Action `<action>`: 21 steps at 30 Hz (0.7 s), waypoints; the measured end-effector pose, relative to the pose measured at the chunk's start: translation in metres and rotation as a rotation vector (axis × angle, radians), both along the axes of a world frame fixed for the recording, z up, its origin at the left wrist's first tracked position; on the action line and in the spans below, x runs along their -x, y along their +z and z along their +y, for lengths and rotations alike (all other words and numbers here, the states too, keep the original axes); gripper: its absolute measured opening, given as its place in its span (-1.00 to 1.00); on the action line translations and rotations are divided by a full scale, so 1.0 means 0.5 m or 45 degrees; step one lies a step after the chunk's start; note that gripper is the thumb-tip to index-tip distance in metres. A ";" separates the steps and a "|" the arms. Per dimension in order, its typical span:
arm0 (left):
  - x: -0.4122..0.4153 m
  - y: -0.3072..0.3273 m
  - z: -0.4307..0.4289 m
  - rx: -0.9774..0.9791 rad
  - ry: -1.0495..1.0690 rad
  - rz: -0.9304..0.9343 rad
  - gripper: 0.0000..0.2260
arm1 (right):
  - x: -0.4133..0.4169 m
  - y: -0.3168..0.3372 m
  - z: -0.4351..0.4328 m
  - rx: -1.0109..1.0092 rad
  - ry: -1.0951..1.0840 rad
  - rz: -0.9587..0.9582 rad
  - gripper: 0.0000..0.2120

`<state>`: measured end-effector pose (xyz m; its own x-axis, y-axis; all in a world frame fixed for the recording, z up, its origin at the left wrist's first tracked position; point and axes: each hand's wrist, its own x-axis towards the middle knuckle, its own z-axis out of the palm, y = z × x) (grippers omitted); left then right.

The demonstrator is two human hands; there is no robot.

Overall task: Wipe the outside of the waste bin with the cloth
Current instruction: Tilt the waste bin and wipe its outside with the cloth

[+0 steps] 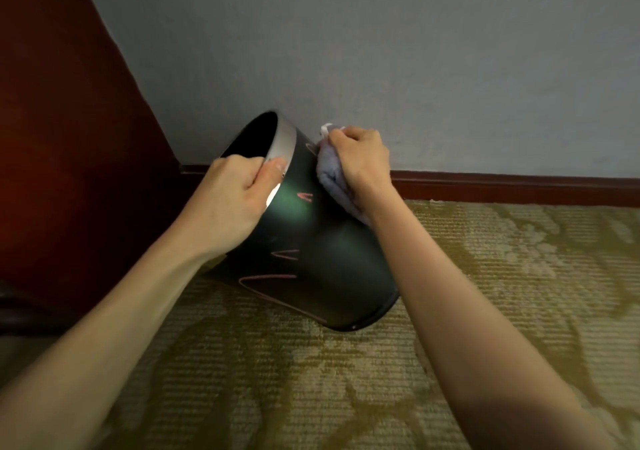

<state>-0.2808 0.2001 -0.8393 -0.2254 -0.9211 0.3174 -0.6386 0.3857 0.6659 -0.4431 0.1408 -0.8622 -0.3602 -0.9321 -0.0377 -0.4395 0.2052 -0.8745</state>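
A dark round waste bin [322, 259] with a silver rim band and pink zigzag marks on its side stands tilted on the carpet, its mouth turned up and to the left. My left hand [232, 196] grips the rim, fingers inside and thumb on the silver band. My right hand [360, 158] holds a bunched pale lilac cloth [330, 172] and presses it against the bin's upper right side, just below the rim.
A grey wall [415, 51] with a dark red skirting board [502, 184] runs right behind the bin. A dark red-brown panel or piece of furniture [62, 138] stands at the left. The floor is patterned olive carpet [346, 380].
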 end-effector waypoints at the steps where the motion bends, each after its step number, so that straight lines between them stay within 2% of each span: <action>1: -0.002 -0.002 0.005 0.010 -0.002 -0.005 -0.50 | 0.001 0.002 -0.007 -0.026 0.034 -0.010 -0.66; 4: -0.006 -0.005 0.011 0.038 0.015 -0.015 -0.47 | -0.007 0.003 -0.005 -0.016 0.042 -0.010 -0.62; 9: 0.007 0.001 0.025 0.041 0.072 -0.016 -0.51 | -0.029 0.002 0.062 0.120 -0.138 0.014 -0.67; 12: 0.030 0.016 0.012 0.021 0.111 -0.021 -0.51 | -0.052 -0.003 0.112 0.266 -0.283 0.052 -0.74; 16: 0.064 0.030 -0.013 -0.031 0.108 -0.026 -0.51 | -0.089 -0.034 0.179 0.517 -0.424 0.144 -0.68; 21: 0.085 0.030 -0.031 -0.027 0.110 0.003 -0.53 | -0.130 -0.068 0.219 0.541 -0.470 0.169 -0.68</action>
